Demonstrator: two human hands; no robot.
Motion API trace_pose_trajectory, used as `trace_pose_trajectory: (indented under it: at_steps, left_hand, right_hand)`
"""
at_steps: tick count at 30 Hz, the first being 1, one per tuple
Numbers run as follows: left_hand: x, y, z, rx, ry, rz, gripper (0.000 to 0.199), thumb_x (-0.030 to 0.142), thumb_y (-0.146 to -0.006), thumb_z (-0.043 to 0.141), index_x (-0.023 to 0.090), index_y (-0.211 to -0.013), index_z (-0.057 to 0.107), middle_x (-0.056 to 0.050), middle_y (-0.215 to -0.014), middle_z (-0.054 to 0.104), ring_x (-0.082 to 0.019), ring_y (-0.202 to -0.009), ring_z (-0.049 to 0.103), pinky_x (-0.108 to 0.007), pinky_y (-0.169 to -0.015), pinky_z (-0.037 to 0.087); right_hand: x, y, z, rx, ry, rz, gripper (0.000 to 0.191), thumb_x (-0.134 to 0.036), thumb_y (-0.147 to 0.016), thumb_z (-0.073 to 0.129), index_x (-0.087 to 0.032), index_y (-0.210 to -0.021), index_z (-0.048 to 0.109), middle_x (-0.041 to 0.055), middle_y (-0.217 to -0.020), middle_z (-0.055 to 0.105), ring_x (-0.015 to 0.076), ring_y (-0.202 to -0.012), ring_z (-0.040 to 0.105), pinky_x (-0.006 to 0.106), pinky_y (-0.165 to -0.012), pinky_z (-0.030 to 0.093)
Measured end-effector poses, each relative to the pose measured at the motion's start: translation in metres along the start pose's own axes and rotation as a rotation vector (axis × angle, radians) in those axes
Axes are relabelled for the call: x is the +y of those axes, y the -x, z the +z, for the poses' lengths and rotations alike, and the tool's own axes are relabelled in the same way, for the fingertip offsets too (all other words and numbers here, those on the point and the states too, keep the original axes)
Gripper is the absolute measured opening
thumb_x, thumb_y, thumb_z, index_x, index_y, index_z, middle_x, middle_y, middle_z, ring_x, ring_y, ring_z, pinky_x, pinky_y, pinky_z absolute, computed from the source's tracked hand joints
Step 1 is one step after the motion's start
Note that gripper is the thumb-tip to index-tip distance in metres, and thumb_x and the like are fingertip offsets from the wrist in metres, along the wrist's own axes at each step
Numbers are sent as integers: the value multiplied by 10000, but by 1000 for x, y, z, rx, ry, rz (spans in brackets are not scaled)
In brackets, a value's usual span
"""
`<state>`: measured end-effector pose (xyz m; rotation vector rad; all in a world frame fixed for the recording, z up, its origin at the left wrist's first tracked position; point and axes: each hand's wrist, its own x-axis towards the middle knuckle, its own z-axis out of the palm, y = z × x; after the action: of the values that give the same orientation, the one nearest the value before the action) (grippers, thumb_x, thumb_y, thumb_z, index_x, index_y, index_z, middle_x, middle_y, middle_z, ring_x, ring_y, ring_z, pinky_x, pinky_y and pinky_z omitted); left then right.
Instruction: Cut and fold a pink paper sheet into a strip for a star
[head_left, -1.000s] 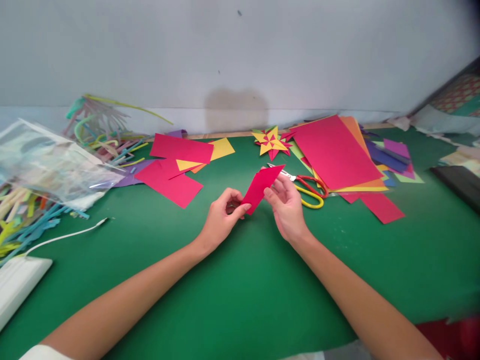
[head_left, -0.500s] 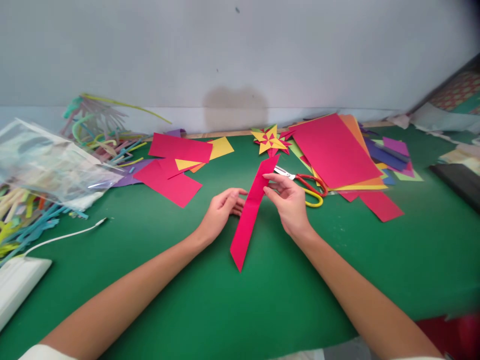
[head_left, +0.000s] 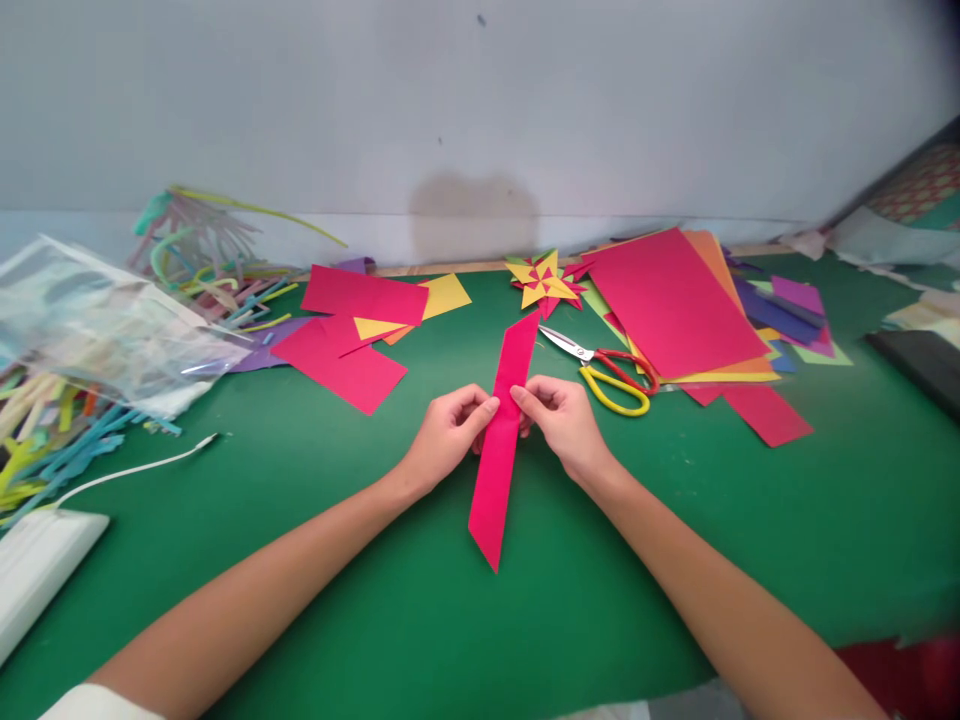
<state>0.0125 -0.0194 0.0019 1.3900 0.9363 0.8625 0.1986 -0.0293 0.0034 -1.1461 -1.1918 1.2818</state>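
A long red paper strip (head_left: 495, 490) with slanted ends stands nearly upright in the middle of the view, a faint crease across its centre. My left hand (head_left: 455, 432) pinches its left edge near the middle, thumb on the front. On the opposite edge, my right hand (head_left: 564, 425) grips the strip at about the same height, its thumb also on the front. The other fingers of both hands are partly hidden behind the paper. Just right of the strip's top lie scissors (head_left: 600, 366) with red and yellow handles, blades apart.
Red sheets (head_left: 671, 300) are stacked at the back right, beside a folded yellow and red star (head_left: 545, 283). Red pieces (head_left: 345, 365) lie back left. A plastic bag (head_left: 127, 320), colourful strips and a white device (head_left: 45, 560) occupy the left side.
The strip has come lower and turned more upright. My left hand has closed on its edge, and my right hand has moved down from its upper part to the middle.
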Motion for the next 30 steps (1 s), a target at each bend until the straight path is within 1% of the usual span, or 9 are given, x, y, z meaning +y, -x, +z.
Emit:
trace_pose_trajectory:
  at_steps: [5, 10, 14, 18, 22, 26, 27, 28, 30]
  left_hand:
    - [0, 3, -1, 15, 13, -24, 395, 534, -981, 669, 188, -804, 599, 44, -604, 570, -99, -491, 523, -215, -475, 410]
    - [5, 1, -3, -34, 24, 9, 372, 522, -980, 674, 189, -827, 612, 34, -642, 594, -102, -544, 545, -223, -539, 452]
    - [8, -2, -5, 18, -6, 42, 391, 512, -954, 714, 188, -784, 577, 45, -625, 561, -92, -550, 517, -214, -532, 416]
    - [4, -5, -9, 183, -9, 69, 383, 505, -966, 706, 195, -789, 567, 34, -612, 594, -98, -539, 532, -217, -509, 415]
    - [0, -15, -21, 370, 21, 105, 351, 490, -960, 725, 205, -836, 561, 29, -655, 590, -106, -547, 534, -228, -494, 413]
    - [17, -18, -40, 677, -233, 468, 281, 369, -919, 807, 256, -1088, 613, 25, -858, 571, -124, -730, 557, -264, -662, 472]
    - [25, -16, -44, 663, -381, 565, 240, 345, -941, 785, 269, -1111, 633, 6, -910, 599, -148, -806, 586, -298, -742, 495]
    - [33, -14, -45, 567, -579, 652, 164, 324, -963, 756, 275, -1091, 665, -15, -959, 637, -178, -887, 615, -341, -821, 505]
    - [48, -8, -43, 278, -969, 742, 135, 285, -999, 700, 301, -1133, 706, -47, -1097, 712, -242, -1057, 642, -452, -1004, 460]
  right_hand:
    - [-1, 2, 4, 22, -43, -16, 337, -504, -885, 802, -210, -763, 689, -12, -692, 635, 155, -626, 597, 284, -593, 519]
    - [-3, 1, 2, -14, 6, 17, 381, -542, -864, 803, -216, -714, 676, -4, -646, 645, 170, -584, 593, 305, -559, 520]
    - [-5, 2, 4, -75, -8, 59, 347, -539, -855, 808, -216, -771, 714, 12, -702, 715, 187, -628, 657, 312, -596, 549]
    - [-3, 4, 8, -176, -47, 126, 277, -487, -864, 808, -232, -963, 761, 20, -836, 783, 209, -750, 724, 317, -685, 564]
    - [-4, 0, -3, -187, 139, 104, 236, -445, -922, 734, -219, -857, 756, 21, -794, 779, 205, -683, 691, 306, -608, 492]
    - [-16, -4, -23, -124, 619, -147, 185, -298, -991, 659, -229, -859, 769, 22, -816, 788, 227, -750, 703, 334, -682, 472]
    - [-20, -3, -26, -108, 763, -221, 179, -257, -1007, 639, -229, -895, 776, 30, -844, 793, 231, -767, 702, 343, -702, 464]
    - [-24, -1, -27, -102, 905, -293, 186, -225, -1025, 614, -224, -941, 780, 44, -866, 794, 236, -781, 694, 351, -707, 453]
    - [-31, 7, -24, -106, 1150, -439, 214, -188, -1052, 573, -204, -980, 774, 72, -873, 780, 254, -813, 665, 368, -705, 428]
